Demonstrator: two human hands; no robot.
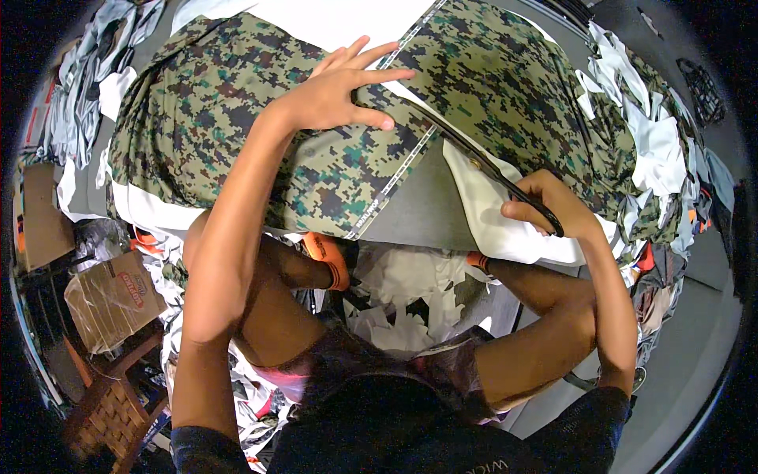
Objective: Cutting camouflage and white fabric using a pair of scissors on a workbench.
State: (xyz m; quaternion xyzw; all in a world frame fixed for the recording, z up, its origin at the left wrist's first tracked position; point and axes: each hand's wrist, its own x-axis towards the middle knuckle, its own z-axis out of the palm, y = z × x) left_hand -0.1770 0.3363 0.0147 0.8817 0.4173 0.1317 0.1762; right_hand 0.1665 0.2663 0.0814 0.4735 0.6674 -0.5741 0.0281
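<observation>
My left hand (347, 87) lies with fingers spread on camouflage fabric (189, 118), beside a narrow white printed strip (379, 192) along its edge. My right hand (545, 201) grips long black-handled scissors (493, 170), whose blades reach up-left to the fabric edge near my left fingertips. A second camouflage piece (513, 87), backed in white, lies at the right, its white underside (482, 213) showing below the scissors. Between the two pieces a grey work surface (426, 221) shows.
Piles of fabric scraps (647, 142) lie at the right, with more (79, 110) at the upper left. Cardboard boxes (110, 304) and a woven wooden chair (103, 411) are at the lower left. My bent legs frame pale scraps (403, 316) below the surface's front edge.
</observation>
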